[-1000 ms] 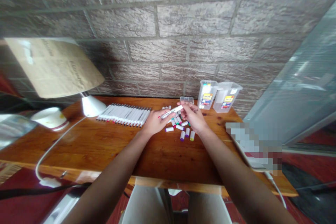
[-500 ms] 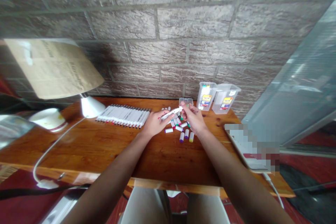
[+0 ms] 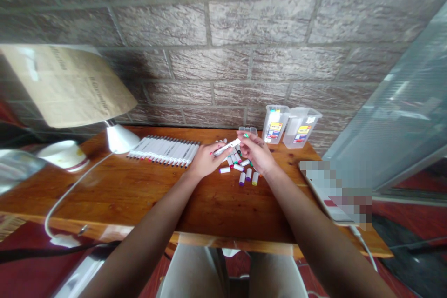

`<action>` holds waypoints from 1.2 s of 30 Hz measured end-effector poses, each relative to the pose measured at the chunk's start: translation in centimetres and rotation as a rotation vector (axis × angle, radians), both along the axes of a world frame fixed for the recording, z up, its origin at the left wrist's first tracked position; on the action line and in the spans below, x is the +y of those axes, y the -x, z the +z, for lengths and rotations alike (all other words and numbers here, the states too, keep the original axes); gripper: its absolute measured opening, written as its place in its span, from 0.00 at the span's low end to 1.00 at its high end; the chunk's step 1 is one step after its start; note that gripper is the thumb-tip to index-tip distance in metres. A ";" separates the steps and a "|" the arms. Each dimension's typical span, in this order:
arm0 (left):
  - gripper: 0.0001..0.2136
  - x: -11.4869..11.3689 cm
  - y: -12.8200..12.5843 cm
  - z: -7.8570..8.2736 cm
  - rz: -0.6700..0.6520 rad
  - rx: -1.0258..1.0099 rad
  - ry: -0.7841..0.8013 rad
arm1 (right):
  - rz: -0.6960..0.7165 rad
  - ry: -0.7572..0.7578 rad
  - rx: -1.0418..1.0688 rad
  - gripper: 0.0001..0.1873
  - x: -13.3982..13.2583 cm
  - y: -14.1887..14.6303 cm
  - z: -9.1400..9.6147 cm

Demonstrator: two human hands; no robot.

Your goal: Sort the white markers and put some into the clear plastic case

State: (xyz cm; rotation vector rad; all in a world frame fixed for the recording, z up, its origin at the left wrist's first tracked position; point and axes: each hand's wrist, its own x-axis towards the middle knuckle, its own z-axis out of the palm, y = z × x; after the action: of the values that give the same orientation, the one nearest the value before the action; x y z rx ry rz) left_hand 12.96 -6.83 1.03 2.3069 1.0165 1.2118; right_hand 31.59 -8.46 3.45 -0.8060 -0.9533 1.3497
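A white marker [image 3: 226, 147] slants up to the right, its lower part in the closed fingers of my left hand [image 3: 204, 159]. At the marker's upper end, my right hand [image 3: 257, 152] pinches a marker cap whose green end [image 3: 246, 135] shows between the fingers. Whether the cap sits on the marker is hidden by those fingers. Under and in front of my hands lie several loose white marker caps [image 3: 248, 174] with purple, yellow, red and green ends. To the left, a row of white markers [image 3: 164, 151] lies side by side on the wooden table [image 3: 139, 195].
Two clear plastic boxes [image 3: 275, 125] with labels stand at the back right; a small clear tray [image 3: 247, 130] is behind my hands. A lamp [image 3: 120, 139] and paper cup [image 3: 64, 156] are on the left. A partly blurred-out device [image 3: 328, 195] lies right, with a cable.
My right fingers have shifted slightly up and right, so more of the cap's green end shows. My left hand keeps hold of the marker. The view has tilted a little.
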 end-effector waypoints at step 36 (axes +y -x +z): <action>0.15 0.0 -0.1 -0.2 -0.028 0.020 0.006 | 0.026 -0.061 -0.197 0.21 -0.1 0.4 -0.7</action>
State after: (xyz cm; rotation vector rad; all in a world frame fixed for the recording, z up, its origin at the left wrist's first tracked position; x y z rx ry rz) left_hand 13.08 -6.79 0.86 2.3253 0.9903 1.1759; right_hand 31.23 -8.58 2.72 -0.8942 -1.1569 1.2736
